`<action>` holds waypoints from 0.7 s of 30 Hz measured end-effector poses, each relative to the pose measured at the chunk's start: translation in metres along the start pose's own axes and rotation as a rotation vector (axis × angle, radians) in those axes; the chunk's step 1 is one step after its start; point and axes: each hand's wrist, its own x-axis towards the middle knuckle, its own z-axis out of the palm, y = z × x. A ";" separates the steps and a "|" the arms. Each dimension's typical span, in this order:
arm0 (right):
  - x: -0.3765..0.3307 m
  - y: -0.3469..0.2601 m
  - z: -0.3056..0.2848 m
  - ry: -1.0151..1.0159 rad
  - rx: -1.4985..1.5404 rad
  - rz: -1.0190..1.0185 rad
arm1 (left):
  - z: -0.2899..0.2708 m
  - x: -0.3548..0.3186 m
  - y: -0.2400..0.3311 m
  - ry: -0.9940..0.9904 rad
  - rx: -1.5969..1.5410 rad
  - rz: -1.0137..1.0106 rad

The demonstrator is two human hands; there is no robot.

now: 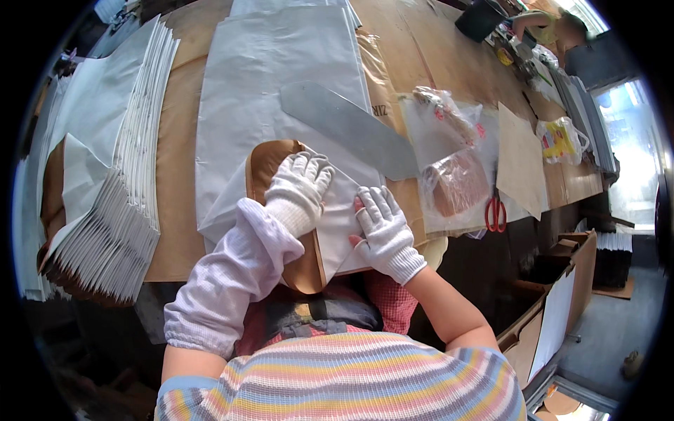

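My left hand, in a white knit glove and a pale sleeve cover, presses flat on a white paper sheet folded over a brown oval board. Beside it, my right hand, also gloved, lies flat on the same sheet's right part near the table's front edge. Neither hand grips anything. A long grey metal blade-shaped tool lies just beyond the hands on a large white sheet.
A fanned stack of folded white paper pieces fills the left. Clear plastic bags with brownish contents and red-handled scissors lie at right. A cardboard sheet is further right. Another person works at the far end.
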 end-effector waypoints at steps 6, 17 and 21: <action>0.069 -0.009 0.024 0.089 0.075 -0.062 | -0.065 -0.081 -0.038 0.340 -1.033 0.272; 0.097 -0.060 0.021 -0.016 0.231 -0.424 | 0.052 -0.174 -0.096 0.596 -0.994 -0.168; 0.100 -0.068 0.024 -0.030 0.251 -0.454 | 0.053 -0.177 -0.081 0.496 -0.537 -0.175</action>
